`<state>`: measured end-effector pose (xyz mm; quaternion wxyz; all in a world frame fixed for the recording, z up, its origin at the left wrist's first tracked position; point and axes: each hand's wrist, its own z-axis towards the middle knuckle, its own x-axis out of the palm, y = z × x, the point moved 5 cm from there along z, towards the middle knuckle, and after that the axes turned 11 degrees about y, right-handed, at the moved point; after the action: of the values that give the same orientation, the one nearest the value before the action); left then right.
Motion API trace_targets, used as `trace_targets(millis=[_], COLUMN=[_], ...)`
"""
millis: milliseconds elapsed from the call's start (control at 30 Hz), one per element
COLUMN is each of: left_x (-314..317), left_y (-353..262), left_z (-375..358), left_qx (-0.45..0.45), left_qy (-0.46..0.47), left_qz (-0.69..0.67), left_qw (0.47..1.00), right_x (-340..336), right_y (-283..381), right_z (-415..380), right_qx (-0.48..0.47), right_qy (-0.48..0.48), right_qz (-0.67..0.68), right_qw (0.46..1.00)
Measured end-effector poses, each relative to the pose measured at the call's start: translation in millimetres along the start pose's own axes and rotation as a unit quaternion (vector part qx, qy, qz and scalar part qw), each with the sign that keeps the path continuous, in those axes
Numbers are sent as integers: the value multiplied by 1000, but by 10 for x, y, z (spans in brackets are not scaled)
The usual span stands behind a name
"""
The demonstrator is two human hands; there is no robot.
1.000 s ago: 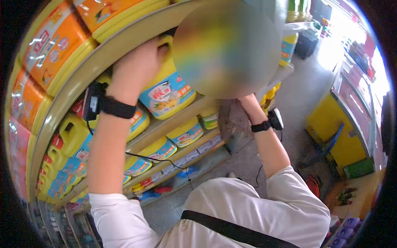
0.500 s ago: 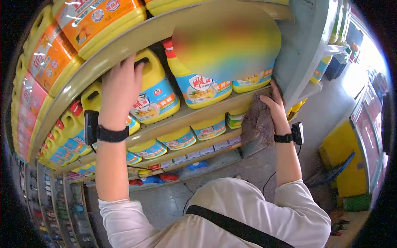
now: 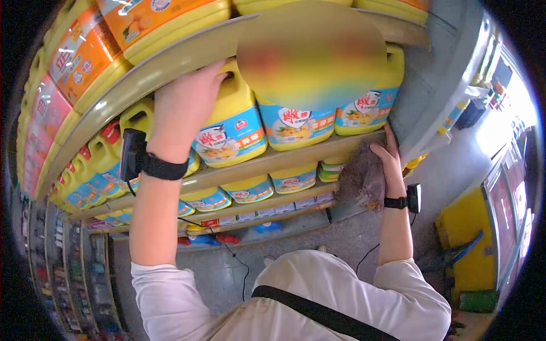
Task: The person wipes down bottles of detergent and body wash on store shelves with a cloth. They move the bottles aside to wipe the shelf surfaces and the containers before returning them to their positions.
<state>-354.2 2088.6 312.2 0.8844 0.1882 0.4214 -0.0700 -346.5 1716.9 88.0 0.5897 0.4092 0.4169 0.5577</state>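
Yellow jugs with blue labels line a middle shelf. My left hand (image 3: 185, 108) is closed at the top of the nearest-left jug (image 3: 230, 128), by its handle; the palm and forearm cover the jug's left side. Two further jugs, the middle one (image 3: 298, 125) and the right one (image 3: 367, 111), stand beside it, partly behind a blurred oval. My right hand (image 3: 391, 159) holds a grey-brown cloth (image 3: 361, 176), which hangs at the right end of the shelf edge, near the grey upright panel.
Orange-labelled jugs (image 3: 85, 62) fill the upper left shelf. Smaller yellow containers (image 3: 247, 190) stand on the shelf below. A grey panel (image 3: 438, 74) closes the right end. Black cables hang near my body. A yellow board (image 3: 469, 244) stands at the lower right.
The view has shifted, and the shelf and jugs sit farther right in it. My left hand's fingers, spread before, now rest closer on the jug's top. My right hand still holds the cloth.
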Motion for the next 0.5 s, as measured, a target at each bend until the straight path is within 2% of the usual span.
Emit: trace_targets(millis=[67,100,133,167,200,233,267,300,400,500], left_x=[-25,-5,-15,-62,-113,-189,-244,-282,-420,-557], left_y=[-40,-55,-108,-107,-32,-17,2,142,731,1098], left_z=[-7,-54,-117,-203,-323,-457,-574,-715,-1113,-1547], left_qx=[-69,-84,-55,-26,-42,-13,20,4,-59,-78], left_qy=[71,77,31,-15,-11,-32,-51,-50,-80,-103], left_qz=[-33,-21,-9,6,21,2,-19,1,5,17], left_qw=[995,993,998,1000,999,999,998,999,995,991], right_x=[7,52,96,52,93,99,114,69,119,116], right_y=[-12,29,84,28,71,163,166,74,9,49], right_z=[-36,-77,-99,-131,-211,-287,-365,-449,-770,-974], right_qx=[22,37,29,-16,-17,-63,-80,-90,-40,-96], right_qy=[-12,-14,-17,-50,-46,-72,-80,-94,-76,-94], right_qz=[24,43,71,5,36,-54,-19,-3,36,-54], right_qw=[999,998,997,999,998,994,993,991,996,989])
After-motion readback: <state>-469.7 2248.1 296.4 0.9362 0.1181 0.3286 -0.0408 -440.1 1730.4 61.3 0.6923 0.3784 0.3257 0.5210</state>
